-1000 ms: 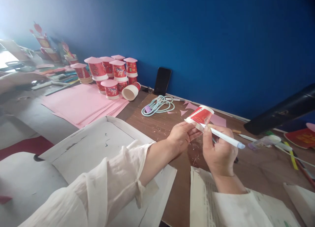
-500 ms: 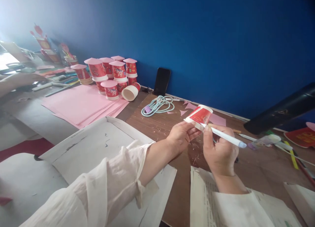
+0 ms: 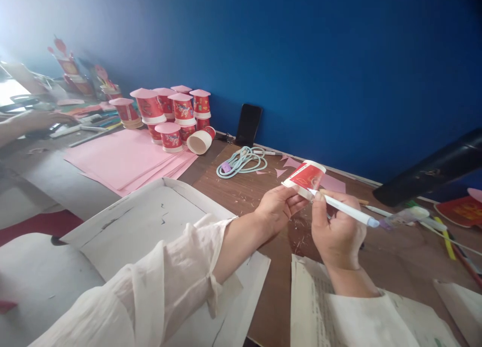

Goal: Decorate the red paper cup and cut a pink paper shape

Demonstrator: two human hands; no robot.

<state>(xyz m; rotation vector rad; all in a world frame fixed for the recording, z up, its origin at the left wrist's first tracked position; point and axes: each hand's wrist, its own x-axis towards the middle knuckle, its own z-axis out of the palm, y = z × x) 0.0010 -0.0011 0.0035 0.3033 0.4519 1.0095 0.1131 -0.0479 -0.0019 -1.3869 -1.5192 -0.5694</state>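
Note:
A red and white paper cup (image 3: 307,176) lies tilted in my left hand (image 3: 278,209), whose fingers close around its wide white rim end. My right hand (image 3: 339,231) grips a white marker pen (image 3: 348,209) with a pale blue end. The pen's tip meets or nearly meets the cup's side near the rim; I cannot tell if it touches. Left of my hands, several red paper cups (image 3: 148,106) with pink cone tops stand stacked. One plain-topped cup (image 3: 201,141) lies on its side in front of them.
Pink paper sheets (image 3: 124,158) lie at left, near a white box lid (image 3: 124,221). A coiled light-blue cord (image 3: 243,161) and a phone (image 3: 248,124) sit by the blue wall. At right is a black tube (image 3: 429,166). Another person's hand (image 3: 41,121) reaches in far left.
My right hand and the marker have shifted very slightly right. The cup and my left hand stay almost still.

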